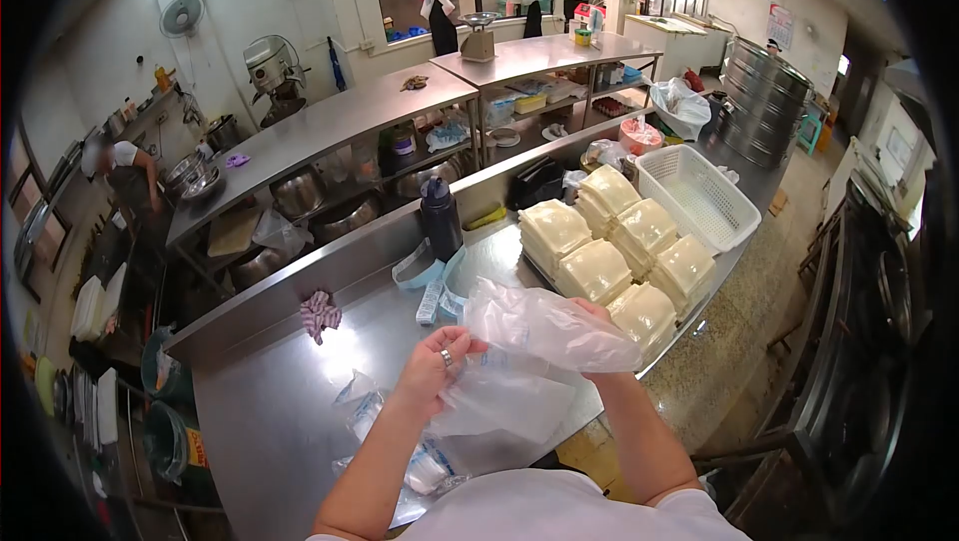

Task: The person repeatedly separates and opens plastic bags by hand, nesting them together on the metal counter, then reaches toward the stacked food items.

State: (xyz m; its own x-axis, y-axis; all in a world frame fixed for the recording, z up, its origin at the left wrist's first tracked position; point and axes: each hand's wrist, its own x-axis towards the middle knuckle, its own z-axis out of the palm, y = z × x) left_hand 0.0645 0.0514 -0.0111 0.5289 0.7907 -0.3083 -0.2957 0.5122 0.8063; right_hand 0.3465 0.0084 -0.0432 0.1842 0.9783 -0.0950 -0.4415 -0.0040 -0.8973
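Between my hands hangs a translucent plastic bag [519, 381], crumpled at the top. My left hand [440, 366], with a ring on one finger, pinches its left edge. My right hand [604, 341] is at the bag's right side; the plastic covers most of its fingers, so their pose is hidden. Beyond the right hand stand several stacks of pale square sheets [624, 241]. A clear plastic package [425, 466] with blue print lies below my left forearm. Past my left hand, blue-and-white strips [435, 286] lie on the steel table [260, 381].
A dark bottle [441, 219] stands by the table's raised back edge. A striped cloth [320, 316] lies at left. A white perforated basket [699, 196] is behind the stacks, with large metal steamers [764, 101] beyond. A person [130, 176] stands far left.
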